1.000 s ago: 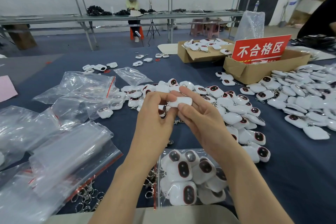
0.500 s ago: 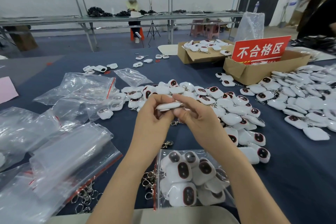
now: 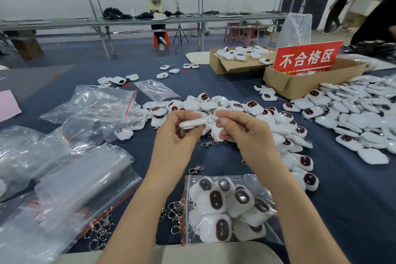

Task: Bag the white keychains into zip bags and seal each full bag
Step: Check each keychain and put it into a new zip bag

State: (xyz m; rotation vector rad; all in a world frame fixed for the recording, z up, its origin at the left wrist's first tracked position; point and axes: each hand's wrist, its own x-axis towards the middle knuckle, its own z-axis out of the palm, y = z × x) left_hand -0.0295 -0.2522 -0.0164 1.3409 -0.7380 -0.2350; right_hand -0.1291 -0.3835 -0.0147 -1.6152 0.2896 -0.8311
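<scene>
A zip bag [image 3: 227, 210] packed with white keychains [image 3: 214, 201] lies at the near edge of the counter [image 3: 353, 199], between the forearms. Loose clasps [image 3: 196, 169] lie just beside it. Clear empty bags [image 3: 75, 188] spread over the near-left corner. Above the counter's middle, the left hand [image 3: 177, 135] grips one white keychain [image 3: 191, 123] by its body, and the right hand [image 3: 242, 133] pinches the metal ring [image 3: 211, 120] at its end. Beyond them a heap of keychains [image 3: 267, 118] runs toward the right edge, with two cardboard boxes [image 3: 285, 85] and a red sign [image 3: 308, 58] farther back.

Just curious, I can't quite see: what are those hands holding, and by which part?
One white keychain: the left hand grips its body, and the right hand seems to pinch its metal ring.
</scene>
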